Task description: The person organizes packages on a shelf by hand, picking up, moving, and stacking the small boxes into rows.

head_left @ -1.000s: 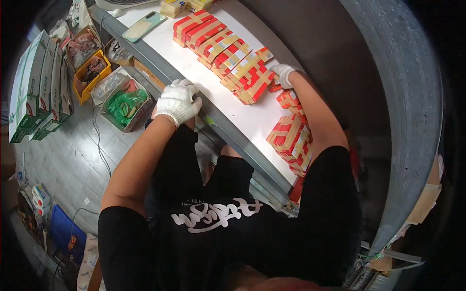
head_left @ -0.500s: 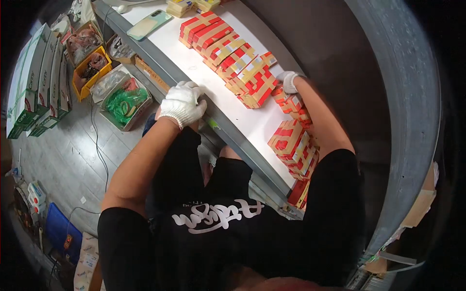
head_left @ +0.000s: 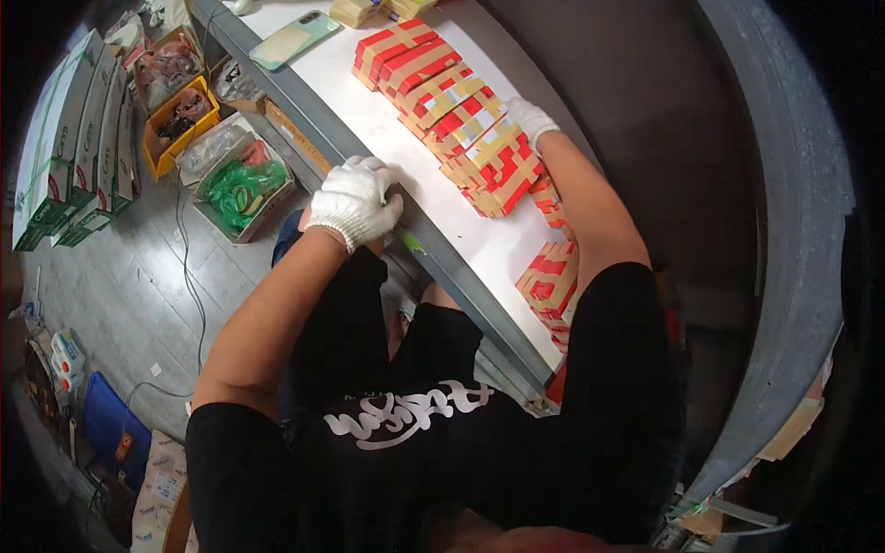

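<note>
My left hand (head_left: 353,203), in a white knit glove, rests at the table's grey near edge (head_left: 429,249) with curled fingers. Its palm side is hidden, so I cannot tell whether anything is in it. My right hand (head_left: 532,122), gloved too, reaches to the far side of a long row of red boxes bound with tan tape (head_left: 452,115). It touches the row's far edge, and its fingertips are partly hidden. Nearer my right arm, another stack of red taped boxes (head_left: 550,281) stands on the table, partly covered by that arm.
A pale green phone (head_left: 295,40) lies near the table's left edge. Yellowish packs (head_left: 369,11) sit at the far end. On the floor at left are a yellow bin (head_left: 182,129), a box with green plastic (head_left: 244,189) and long upright cartons (head_left: 69,147). A grey metal beam (head_left: 797,184) curves along the right.
My right hand has moved up and left along the far side of the box row, covering a box end that stuck out there. My left hand stays at the table edge. The view has shifted slightly.
</note>
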Tool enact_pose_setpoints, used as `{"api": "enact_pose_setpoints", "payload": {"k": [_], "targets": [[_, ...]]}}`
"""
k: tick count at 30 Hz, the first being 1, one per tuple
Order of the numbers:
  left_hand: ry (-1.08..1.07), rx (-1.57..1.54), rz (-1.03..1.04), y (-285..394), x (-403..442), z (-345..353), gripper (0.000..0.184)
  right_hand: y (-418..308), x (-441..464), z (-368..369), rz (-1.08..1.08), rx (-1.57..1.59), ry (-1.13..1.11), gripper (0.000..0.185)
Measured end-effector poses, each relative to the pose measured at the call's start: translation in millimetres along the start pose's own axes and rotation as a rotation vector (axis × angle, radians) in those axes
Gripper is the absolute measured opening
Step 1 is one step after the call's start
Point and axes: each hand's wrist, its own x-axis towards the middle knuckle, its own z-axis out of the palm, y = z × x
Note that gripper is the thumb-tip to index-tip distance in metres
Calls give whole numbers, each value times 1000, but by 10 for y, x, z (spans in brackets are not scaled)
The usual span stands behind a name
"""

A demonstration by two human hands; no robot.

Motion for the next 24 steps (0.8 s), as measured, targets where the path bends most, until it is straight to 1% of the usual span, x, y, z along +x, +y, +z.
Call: {"api": "enact_pose_setpoints", "payload": {"k": [2,3,5,7,8,10,12,13,14,16,17,19,20,21,22,23,24], "targets": [[0,9,-6,-14,29,33,33,186,74,-33,27,-9,2,43],[2,7,-1,-7,39,41,33,432,298,132,104,262,-1,41],[15,23,-4,-7,9,49,34,695,278,188,181,537,-9,38],[-1,29,-12,5,3,31,34,297,-428,-99,18,-59,164,38],[-17,33,-14,20,6,22,35,135,-789,-220,-29,-242,255,40],[-40,44,-16,28,20,16,37,6,-1202,-527,-88,-414,304,47],[-35,52,-4,18,22,18,39,67,-1387,-741,-120,-488,222,51],[-36,51,0,22,18,14,39,104,-1466,-815,-160,-561,142,55],[-40,52,-3,33,14,-2,39,193,-1495,-796,-156,-561,144,55],[-45,53,-1,39,7,8,40,397,-1527,-679,-251,-701,141,67],[-43,69,-6,25,11,42,40,390,-1604,-653,-247,-700,145,67],[-37,90,-13,29,11,32,40,258,-1742,-549,-130,-616,-86,69],[-30,83,-10,46,-3,16,39,150,-1717,-559,-76,-637,-192,76],[-24,74,-8,57,-17,4,39,183,-1716,-546,-80,-636,-191,76],[-27,77,-8,47,-24,29,39,236,-1751,-524,-151,-617,-139,76],[14,79,1,40,-16,62,35,249,-1798,-516,-218,-596,-83,77],[56,79,11,26,-6,85,31,242,-1802,-541,-213,-592,-80,77]]}}
